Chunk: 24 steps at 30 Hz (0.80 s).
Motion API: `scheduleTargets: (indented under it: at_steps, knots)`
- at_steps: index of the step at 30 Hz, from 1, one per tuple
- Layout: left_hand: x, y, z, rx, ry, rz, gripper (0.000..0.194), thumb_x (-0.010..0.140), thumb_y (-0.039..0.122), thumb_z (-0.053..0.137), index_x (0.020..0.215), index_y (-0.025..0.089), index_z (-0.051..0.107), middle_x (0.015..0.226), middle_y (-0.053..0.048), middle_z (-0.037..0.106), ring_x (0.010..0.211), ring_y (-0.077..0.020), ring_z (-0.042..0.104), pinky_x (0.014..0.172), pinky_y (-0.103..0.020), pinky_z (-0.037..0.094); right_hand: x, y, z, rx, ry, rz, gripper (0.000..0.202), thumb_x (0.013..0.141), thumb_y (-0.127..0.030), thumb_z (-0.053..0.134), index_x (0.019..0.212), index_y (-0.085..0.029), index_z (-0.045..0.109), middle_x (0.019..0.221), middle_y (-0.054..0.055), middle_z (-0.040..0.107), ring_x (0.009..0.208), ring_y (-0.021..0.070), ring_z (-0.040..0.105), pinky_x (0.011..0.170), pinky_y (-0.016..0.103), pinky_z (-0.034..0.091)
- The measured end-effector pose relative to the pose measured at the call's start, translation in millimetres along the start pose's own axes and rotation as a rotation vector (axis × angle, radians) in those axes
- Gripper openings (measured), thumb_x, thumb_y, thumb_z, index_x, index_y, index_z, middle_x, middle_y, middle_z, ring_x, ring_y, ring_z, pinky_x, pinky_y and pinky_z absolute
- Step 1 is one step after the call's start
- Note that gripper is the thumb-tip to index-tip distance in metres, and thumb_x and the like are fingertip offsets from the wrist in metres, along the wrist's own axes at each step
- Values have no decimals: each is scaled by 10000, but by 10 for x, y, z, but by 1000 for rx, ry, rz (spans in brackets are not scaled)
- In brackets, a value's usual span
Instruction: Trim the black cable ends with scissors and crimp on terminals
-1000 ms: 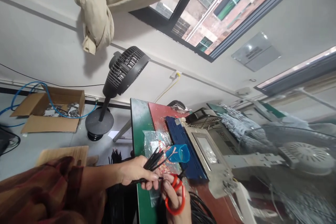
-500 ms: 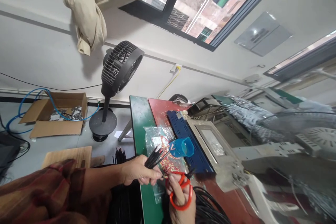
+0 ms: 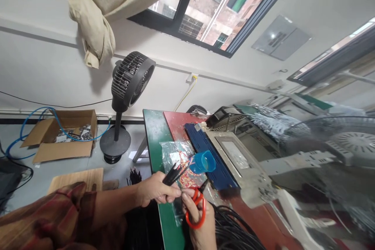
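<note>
My left hand (image 3: 156,190) is closed around a bundle of black cables (image 3: 172,175), whose cut ends point up and to the right. My right hand (image 3: 200,218) holds scissors with orange handles (image 3: 195,224), the dark blades pointing up and away. The fingertips of both hands meet over the table's near edge; whatever is pinched between them is too small to make out. Just beyond the hands lies a clear plastic bag (image 3: 168,149) with many small red and yellow bits (image 3: 187,179) on it. A blue plastic cup (image 3: 205,162) lies beside them.
A dark blue slotted panel (image 3: 221,175) and a beige machine (image 3: 234,152) stand behind the cup. Coiled black cables (image 3: 234,228) lie at the right of my right hand. A black fan (image 3: 129,82), an open cardboard box (image 3: 64,152) and a wooden stool (image 3: 77,179) are at the left.
The scissors have turned a little in my right hand, their blades now pointing more upward. My left hand keeps hold of the cables. The whole view has shifted slightly.
</note>
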State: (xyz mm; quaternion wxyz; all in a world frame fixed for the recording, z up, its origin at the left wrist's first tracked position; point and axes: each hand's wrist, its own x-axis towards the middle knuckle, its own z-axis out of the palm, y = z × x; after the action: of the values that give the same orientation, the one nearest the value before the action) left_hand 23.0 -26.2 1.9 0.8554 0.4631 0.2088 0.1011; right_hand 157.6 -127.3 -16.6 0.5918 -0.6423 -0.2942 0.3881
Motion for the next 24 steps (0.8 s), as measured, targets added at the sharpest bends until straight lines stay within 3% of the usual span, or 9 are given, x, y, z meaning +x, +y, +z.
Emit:
scheduleTargets:
  at_steps: [4,10,13,16,19,24]
  knots:
    - [45,-49,17,18,58,17,305,659,400,677,631,140,521,483,72,410,373,-15,244,380,-199,101,-9,29,33,33,41,-55,321,647,-449,717,636,-152,598,460,-45,467,429,89,384,420,205,289]
    - [126,-65,47,64,216,54,345,607,427,711,650,121,557,464,78,401,393,-20,269,399,-196,121,-14,2,90,4,220,-96,332,617,-440,744,610,-159,569,475,-54,470,443,88,398,444,208,327]
    - [140,-29,47,57,307,62,388,586,444,726,730,108,597,449,80,408,390,-25,272,403,-196,128,30,59,34,7,235,-82,344,627,-480,723,690,-160,612,493,-47,496,442,97,413,435,213,343]
    - [151,27,31,23,362,110,421,597,479,718,755,107,598,452,89,376,397,-25,260,407,-198,116,121,144,-55,-84,162,-111,444,624,-569,677,782,-154,672,597,13,602,507,147,505,461,241,396]
    - [169,71,0,-18,400,160,415,615,483,705,769,116,586,466,94,362,406,-23,244,411,-200,107,184,181,-93,-238,36,-195,470,597,-596,672,790,-169,696,748,55,668,687,217,591,599,277,464]
    - [200,89,-29,-38,409,195,385,618,464,701,744,124,573,465,92,362,411,-28,238,412,-205,103,104,118,35,-348,-82,-239,351,688,-544,611,714,-196,654,628,-7,593,617,176,541,611,251,422]
